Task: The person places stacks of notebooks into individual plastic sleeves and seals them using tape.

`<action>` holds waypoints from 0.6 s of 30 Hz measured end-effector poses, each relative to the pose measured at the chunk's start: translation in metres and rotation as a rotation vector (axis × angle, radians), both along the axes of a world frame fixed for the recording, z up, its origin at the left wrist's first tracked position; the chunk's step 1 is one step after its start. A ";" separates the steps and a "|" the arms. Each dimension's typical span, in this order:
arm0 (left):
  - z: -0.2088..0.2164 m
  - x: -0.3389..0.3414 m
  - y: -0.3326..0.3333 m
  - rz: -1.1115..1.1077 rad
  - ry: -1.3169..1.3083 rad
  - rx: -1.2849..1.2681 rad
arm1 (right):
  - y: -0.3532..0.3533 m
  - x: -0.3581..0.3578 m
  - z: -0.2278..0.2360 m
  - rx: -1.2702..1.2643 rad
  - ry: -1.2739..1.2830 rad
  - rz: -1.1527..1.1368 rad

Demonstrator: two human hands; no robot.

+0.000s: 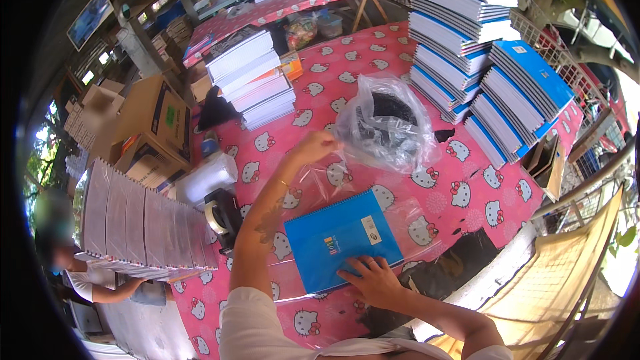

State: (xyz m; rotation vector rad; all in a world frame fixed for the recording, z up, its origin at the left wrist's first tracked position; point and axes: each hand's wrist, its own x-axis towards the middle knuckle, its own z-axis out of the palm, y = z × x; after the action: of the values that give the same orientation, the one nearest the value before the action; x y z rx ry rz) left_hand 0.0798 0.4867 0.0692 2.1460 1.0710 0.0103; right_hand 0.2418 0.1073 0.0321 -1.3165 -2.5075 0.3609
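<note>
A blue spiral notebook (340,237) lies on clear plastic film (410,220) in the middle of the table. My right hand (373,281) rests on its lower right part, fingers spread. Farther off, my left hand (313,149) has its fingers pinched together on clear plastic, at the left side of a crumpled clear plastic bag (393,150) with something black in it. Whether the pinched plastic belongs to the bag or to the film, I cannot tell. A black tape dispenser (225,219) stands left of my left forearm.
Tall stacks of notebooks (453,47) rise at the far right, blue-covered ones (523,90) beside them. Another pile (250,80) stands at the back left. Wrapped notebooks (143,217) and a cardboard box (153,127) line the left. A person (100,283) is at the left edge.
</note>
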 end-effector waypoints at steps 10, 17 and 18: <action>-0.020 -0.082 -0.025 0.095 -0.380 0.077 | -0.001 -0.010 0.005 0.044 0.017 0.021; 0.001 -0.058 -0.068 0.092 -0.039 0.442 | -0.006 -0.006 0.006 0.037 -0.041 -0.013; 0.006 -0.052 -0.085 0.121 -0.016 0.635 | -0.009 -0.005 0.008 0.047 -0.044 -0.012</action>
State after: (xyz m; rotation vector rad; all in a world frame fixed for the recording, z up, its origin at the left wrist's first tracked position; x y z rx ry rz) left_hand 0.0282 0.4018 0.0754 2.6176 1.3103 0.4816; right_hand 0.2363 0.0982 0.0401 -1.3354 -2.5262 0.2723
